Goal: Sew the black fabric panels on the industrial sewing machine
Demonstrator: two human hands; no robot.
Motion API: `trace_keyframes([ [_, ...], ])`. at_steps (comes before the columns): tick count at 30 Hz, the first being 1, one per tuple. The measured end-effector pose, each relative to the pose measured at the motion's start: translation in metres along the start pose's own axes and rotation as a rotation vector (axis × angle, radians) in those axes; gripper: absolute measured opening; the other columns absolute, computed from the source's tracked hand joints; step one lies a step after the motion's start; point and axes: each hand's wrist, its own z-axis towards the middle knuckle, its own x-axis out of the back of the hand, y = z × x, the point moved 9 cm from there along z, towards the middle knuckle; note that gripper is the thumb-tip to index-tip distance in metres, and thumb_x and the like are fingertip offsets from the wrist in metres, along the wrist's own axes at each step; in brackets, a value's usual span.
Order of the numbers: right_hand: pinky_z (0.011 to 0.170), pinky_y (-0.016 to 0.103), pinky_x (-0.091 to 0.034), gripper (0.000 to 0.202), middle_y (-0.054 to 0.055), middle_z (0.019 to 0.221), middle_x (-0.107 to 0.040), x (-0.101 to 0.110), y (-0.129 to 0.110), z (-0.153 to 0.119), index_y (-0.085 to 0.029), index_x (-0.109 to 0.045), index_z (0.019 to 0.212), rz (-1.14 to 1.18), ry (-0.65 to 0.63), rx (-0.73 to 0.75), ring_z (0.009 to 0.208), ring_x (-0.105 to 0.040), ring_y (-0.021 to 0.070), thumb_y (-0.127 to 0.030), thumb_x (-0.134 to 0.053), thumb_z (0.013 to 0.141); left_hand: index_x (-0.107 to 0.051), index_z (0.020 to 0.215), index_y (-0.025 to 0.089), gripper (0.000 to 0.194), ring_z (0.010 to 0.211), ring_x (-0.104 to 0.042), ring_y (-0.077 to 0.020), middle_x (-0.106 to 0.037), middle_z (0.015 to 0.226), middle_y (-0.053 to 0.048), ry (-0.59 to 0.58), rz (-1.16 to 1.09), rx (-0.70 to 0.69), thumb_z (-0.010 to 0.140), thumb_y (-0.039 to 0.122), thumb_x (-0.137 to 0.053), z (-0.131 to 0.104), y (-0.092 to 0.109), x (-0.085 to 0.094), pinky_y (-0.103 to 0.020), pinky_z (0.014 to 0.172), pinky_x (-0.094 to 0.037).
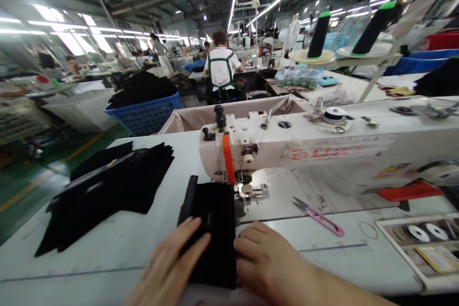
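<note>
Left hand (172, 263), right hand (265, 258): fingers flat, open on black fabric (215, 229) | keep edge straight toward presser foot (247, 190) ahead of fingertips.

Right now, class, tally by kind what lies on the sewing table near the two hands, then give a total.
Hands: 2, left, right
Black cloth under hands: 1
Sewing machine: 1
Pink snips: 1
Stack of black cloth: 1
Total: 6

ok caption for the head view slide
Left hand and right hand press flat black fabric piece by white sewing machine.
</note>
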Motion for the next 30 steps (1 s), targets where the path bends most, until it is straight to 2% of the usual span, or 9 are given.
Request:
trace_keyframes([
  [2,0.063,0.033,-0.038,0.016,0.000,0.075,-0.058,-0.001,-0.012,-0.009,-0.019,-0.056,0.073,-0.018,0.093,-0.001,0.070,-0.049,0.0170,-0.023,-0.062,0.087,-0.054,0.131,0.021,0.047,0.118,-0.059,-0.0253,-0.061,0.131,-0.009,-0.067,0.059,-0.219,0.085,0.017,-0.049,0.009,0.034,-0.022,-0.033,0.096,-0.053],
  [5,0.062,0.032,-0.039,0.016,0.001,0.074,-0.060,0.000,-0.019,-0.021,-0.019,-0.058,0.075,-0.010,0.207,-0.055,0.071,-0.052,0.0165,-0.018,-0.054,0.091,-0.063,0.115,0.018,0.035,0.105,-0.066,-0.0184,-0.070,0.114,-0.006,-0.024,0.035,-0.308,0.088,0.009,-0.042,0.012,0.054,-0.040,-0.025,0.091,-0.055],
  [9,0.067,0.031,-0.042,0.021,0.003,0.078,-0.065,0.008,-0.022,-0.029,-0.016,-0.063,0.090,0.051,0.295,-0.113,0.077,-0.056,0.0167,-0.014,-0.043,0.095,-0.066,0.103,0.016,0.032,0.100,-0.069,-0.0162,-0.073,0.105,-0.005,0.024,-0.048,-0.262,0.088,0.004,-0.040,0.007,0.051,-0.040,-0.023,0.090,-0.056],
  [12,0.068,0.031,-0.044,0.024,0.003,0.079,-0.066,0.016,-0.025,-0.032,-0.015,-0.063,0.090,0.075,0.349,-0.110,0.077,-0.057,0.0165,-0.014,-0.040,0.097,-0.067,0.103,0.016,0.029,0.105,-0.067,-0.0175,-0.073,0.106,-0.006,0.007,-0.111,-0.207,0.089,0.006,-0.044,0.005,0.046,-0.037,-0.024,0.093,-0.055],
  [15,0.067,0.031,-0.045,0.024,0.002,0.078,-0.067,0.016,-0.025,-0.034,-0.015,-0.064,0.088,0.089,0.343,-0.111,0.077,-0.057,0.0162,-0.014,-0.041,0.096,-0.068,0.104,0.017,0.028,0.105,-0.065,-0.0192,-0.071,0.106,-0.006,-0.028,-0.160,-0.181,0.091,0.008,-0.045,0.002,0.046,-0.042,-0.028,0.092,-0.055],
  [17,0.068,0.031,-0.045,0.020,0.002,0.078,-0.067,0.015,-0.026,-0.035,-0.016,-0.064,0.088,0.098,0.325,-0.109,0.077,-0.058,0.0160,-0.013,-0.045,0.095,-0.069,0.103,0.017,0.029,0.095,-0.066,-0.0192,-0.071,0.100,-0.006,-0.013,-0.177,-0.154,0.092,0.008,-0.044,-0.001,0.045,-0.046,-0.029,0.086,-0.057],
  [20,0.070,0.030,-0.046,0.016,0.000,0.077,-0.066,0.015,-0.026,-0.037,-0.018,-0.064,0.086,0.106,0.308,-0.122,0.077,-0.059,0.0151,-0.011,-0.051,0.092,-0.069,0.100,0.016,0.029,0.080,-0.064,-0.0174,-0.070,0.091,-0.007,0.077,-0.214,-0.137,0.096,0.010,-0.041,-0.003,0.045,-0.043,-0.028,0.073,-0.057],
  [26,0.074,0.031,-0.046,0.012,0.000,0.078,-0.067,0.012,-0.028,-0.041,-0.017,-0.064,0.088,0.127,0.297,-0.108,0.081,-0.059,0.0152,-0.010,-0.055,0.090,-0.067,0.096,0.021,0.023,0.072,-0.063,-0.0150,-0.070,0.086,-0.004,0.106,-0.269,-0.134,0.097,0.013,-0.045,0.000,0.045,-0.042,-0.025,0.063,-0.056],
  [30,0.072,0.030,-0.047,0.014,0.000,0.074,-0.066,0.019,-0.029,-0.039,-0.015,-0.065,0.084,0.122,0.368,-0.072,0.076,-0.059,0.0145,-0.010,-0.054,0.092,-0.062,0.109,0.019,0.016,0.082,-0.064,-0.0158,-0.065,0.103,-0.006,0.131,-0.257,-0.154,0.096,0.026,-0.054,-0.008,0.047,-0.040,-0.031,0.071,-0.056],
])
